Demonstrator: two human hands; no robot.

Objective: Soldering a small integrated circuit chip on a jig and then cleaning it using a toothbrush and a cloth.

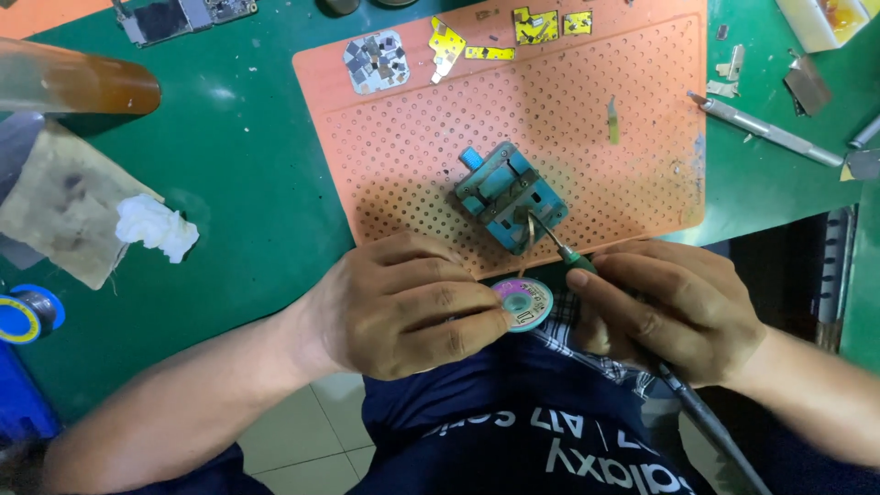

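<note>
I have my left hand curled around a small round spool of desoldering braid, fingers closed on its left edge, with a thin strand of braid running up from it toward the blue clamp fixture. My right hand is wrapped shut around the soldering iron, held like a pen, its green collar just past my fingertips and the tip angled far-left into the near end of the fixture. The fixture sits near the middle of the perforated orange mat, which lies on the green bench.

The part clamped in the fixture is too small for me to make out. From here, what worries me is the iron tip: it sits very close to the braid strand and to the fixture jaws, and a small slip of the right hand could drag it off the joint and across the clamped part. The braid carries heat, and my left fingertips are close to the strand, so I judge a burn possible if I hold too near. The spool hangs off the near edge of the mat, over my lap, so it would drop if my grip loosened.

Far on the mat lie yellow foil pieces and a patch of small grey chips; a metal scalpel-like tool rests at right, a white wad on a stained cloth at left.
</note>
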